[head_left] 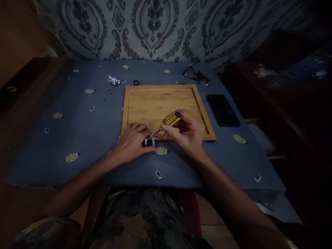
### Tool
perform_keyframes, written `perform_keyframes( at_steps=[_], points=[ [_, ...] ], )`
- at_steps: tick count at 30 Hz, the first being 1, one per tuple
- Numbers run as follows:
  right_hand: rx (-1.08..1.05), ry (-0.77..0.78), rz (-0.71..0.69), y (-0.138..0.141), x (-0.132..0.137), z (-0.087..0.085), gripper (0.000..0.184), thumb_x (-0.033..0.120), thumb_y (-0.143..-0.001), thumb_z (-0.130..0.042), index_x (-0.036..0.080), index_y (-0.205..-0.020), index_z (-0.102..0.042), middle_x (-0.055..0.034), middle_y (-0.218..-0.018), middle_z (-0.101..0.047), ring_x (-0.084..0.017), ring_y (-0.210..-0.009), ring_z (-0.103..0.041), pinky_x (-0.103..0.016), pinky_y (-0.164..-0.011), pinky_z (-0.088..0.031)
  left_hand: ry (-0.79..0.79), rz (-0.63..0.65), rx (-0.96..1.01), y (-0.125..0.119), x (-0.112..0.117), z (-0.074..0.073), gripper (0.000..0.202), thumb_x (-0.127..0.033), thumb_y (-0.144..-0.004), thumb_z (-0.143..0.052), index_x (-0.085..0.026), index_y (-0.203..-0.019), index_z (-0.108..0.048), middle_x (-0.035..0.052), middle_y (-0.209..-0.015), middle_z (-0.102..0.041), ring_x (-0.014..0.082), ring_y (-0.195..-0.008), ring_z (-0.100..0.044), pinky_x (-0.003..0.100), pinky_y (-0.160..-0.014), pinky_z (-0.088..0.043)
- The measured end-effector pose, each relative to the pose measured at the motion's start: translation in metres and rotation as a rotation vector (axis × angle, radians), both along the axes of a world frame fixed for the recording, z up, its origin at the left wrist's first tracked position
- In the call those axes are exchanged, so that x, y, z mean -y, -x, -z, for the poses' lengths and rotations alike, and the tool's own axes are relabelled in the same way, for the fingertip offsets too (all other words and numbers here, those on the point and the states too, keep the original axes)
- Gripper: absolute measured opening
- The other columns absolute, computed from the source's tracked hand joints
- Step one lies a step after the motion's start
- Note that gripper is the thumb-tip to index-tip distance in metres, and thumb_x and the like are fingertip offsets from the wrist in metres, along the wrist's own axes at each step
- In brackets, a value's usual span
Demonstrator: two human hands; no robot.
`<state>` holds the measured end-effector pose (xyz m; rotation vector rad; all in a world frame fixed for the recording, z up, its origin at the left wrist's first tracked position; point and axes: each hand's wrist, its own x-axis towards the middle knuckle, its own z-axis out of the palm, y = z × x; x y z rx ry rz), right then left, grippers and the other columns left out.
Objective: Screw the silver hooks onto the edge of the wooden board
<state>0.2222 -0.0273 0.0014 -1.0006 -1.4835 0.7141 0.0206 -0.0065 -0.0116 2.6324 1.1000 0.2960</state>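
My right hand (pixel 188 133) grips a yellow and black screwdriver (pixel 171 121), its tip pointing down-left at a small metal part (pixel 151 139). My left hand (pixel 133 141) is closed on that small metal part, pinning it at the near edge of a wooden tray (pixel 166 100). Both hands rest at the tray's front rim, over a blue patterned cloth (pixel 85 138) covering the table.
A black phone (pixel 223 110) lies right of the tray. Eyeglasses (pixel 195 74) sit at the back right. A small metal piece (pixel 113 80) and a few loose screws (pixel 107 93) lie at the back left. Patterned wallpaper stands behind the table.
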Motion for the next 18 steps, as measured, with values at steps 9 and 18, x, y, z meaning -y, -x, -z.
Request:
perform_keyframes(
  at_steps=[9, 18],
  points=[
    [0.024, 0.026, -0.193, -0.01, -0.005, -0.014, 0.024, 0.044, -0.086, -0.084, 0.022, -0.083, -0.075, -0.0001, -0.082, -0.069, -0.011, -0.06, -0.064, -0.026, -0.058, -0.053, -0.008, 0.002, -0.006, 0.0, 0.0, 0.0, 0.039, -0.051, -0.088, -0.081, -0.019, -0.108, -0.073, 0.0069, -0.111, -0.071, 0.03, -0.111, -0.062, 0.045, -0.099, -0.045],
    [-0.099, 0.091, -0.165, -0.005, -0.002, -0.011, 0.035, 0.043, -0.073, -0.094, 0.021, -0.078, -0.068, 0.0019, -0.077, -0.069, -0.009, -0.057, -0.062, -0.021, -0.049, -0.054, -0.003, 0.001, 0.002, 0.001, -0.001, 0.001, 0.038, -0.049, -0.088, -0.082, -0.02, -0.111, -0.073, 0.007, -0.116, -0.071, 0.0299, -0.114, -0.062, 0.046, -0.101, -0.045]
  ],
)
